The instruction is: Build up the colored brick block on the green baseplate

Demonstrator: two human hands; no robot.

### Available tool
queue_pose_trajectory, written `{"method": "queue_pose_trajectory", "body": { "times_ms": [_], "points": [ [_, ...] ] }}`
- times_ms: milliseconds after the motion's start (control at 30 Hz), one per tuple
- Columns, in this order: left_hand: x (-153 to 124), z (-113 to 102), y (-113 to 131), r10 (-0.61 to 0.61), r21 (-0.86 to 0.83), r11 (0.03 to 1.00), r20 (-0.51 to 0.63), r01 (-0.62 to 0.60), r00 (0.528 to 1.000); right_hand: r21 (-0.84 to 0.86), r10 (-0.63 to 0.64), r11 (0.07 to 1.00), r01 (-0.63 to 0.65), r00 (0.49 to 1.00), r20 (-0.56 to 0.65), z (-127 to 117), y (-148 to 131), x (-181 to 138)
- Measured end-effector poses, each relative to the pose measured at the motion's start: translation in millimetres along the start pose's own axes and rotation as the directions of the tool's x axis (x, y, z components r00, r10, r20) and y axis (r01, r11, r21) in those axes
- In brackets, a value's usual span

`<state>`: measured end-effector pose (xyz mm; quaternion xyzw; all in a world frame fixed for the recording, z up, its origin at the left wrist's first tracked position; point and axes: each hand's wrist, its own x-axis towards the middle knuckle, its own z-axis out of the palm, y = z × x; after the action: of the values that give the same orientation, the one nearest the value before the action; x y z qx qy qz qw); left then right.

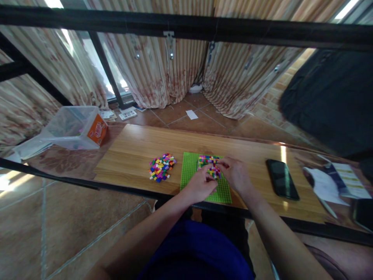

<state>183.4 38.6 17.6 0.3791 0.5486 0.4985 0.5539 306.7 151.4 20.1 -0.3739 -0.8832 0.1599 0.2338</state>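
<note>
A green studded baseplate [188,171] lies on the wooden board, with a block of small multicoloured toy bricks [208,158] built on it. My left hand [201,184] rests over the front left of the bricks, its fingers curled and pressed together. From the right, my right hand [236,174] reaches in with thumb and forefinger pinched at the bricks' right side. Whatever sits between the fingertips of either hand is too small to make out. To the left of the baseplate is a loose pile of small coloured bricks [161,167].
A black phone [282,179] lies on the wooden board [131,151] to the right. Further right are papers [326,186]. A clear plastic tub [72,126] with an orange label stands at the left. A dark bar [186,25] crosses above, before striped curtains [189,66].
</note>
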Motion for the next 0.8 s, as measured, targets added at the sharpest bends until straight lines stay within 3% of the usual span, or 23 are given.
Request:
{"method": "queue_pose_trajectory", "body": {
  "times_ms": [233,633,733,800],
  "points": [
    [10,5,-5,-0.024,-0.054,0.998,0.038,0.026,0.999,0.02,-0.078,0.997,0.079,0.996,-0.03,11,6,-13],
    [13,0,3,-0.028,0.025,0.999,0.087,0.026,0.996,-0.037,-0.114,0.993,0.114,0.993,-0.002,20,3,-21],
    [13,2,2,-0.015,0.036,0.999,0.063,0.013,0.998,0.025,-0.12,0.992,0.12,0.993,-0.002,18,1,-20],
    [10,1,1,0.001,0.03,1.0,0.022,-0.002,1.0,0.096,-0.069,0.993,0.076,0.995,-0.072,17,3,-22]
  ]
}}
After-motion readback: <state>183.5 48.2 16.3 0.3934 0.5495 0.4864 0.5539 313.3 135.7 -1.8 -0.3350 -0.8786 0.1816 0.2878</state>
